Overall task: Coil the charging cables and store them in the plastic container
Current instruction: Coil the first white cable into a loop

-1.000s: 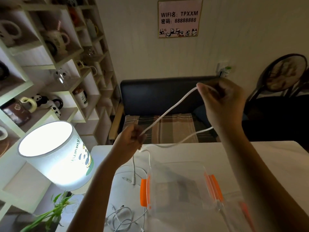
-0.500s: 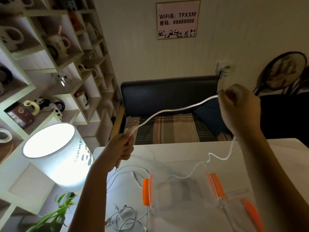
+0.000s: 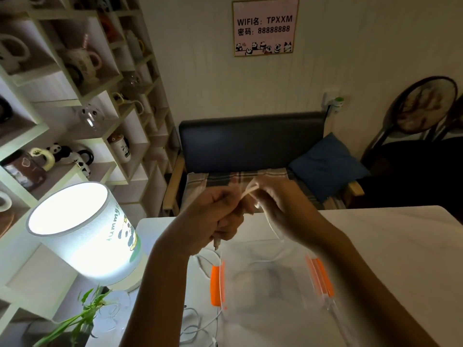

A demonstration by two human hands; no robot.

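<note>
Both hands are meeting in the air just above the far rim of the clear plastic container [image 3: 265,276], which is sitting on the white table [image 3: 390,246]; the left hand [image 3: 213,219] is curling its fingers into a fist around the white cable [image 3: 248,191], with the cable's plug end poking out below the fist and pointing down toward the container's left orange latch [image 3: 216,284]; the right hand [image 3: 278,199] is pinching a short loop of the same cable between curled fingertips, right beside the left hand's knuckles; from the right hand a thin strand is hanging down and trailing into the container, though blur is making its path inside hard to follow; the container's right orange latch [image 3: 322,276] is showing under the right forearm; more white cables [image 3: 198,326] are lying loose on the table on the near left side of the container, partly hidden by the left forearm; a lit lamp [image 3: 82,231] is glowing to the left of the container, with a green plant [image 3: 82,311] in front of it; beyond the table's far edge a dark bench [image 3: 250,139] is standing against the wall, carrying a blue cushion [image 3: 325,164].
</note>
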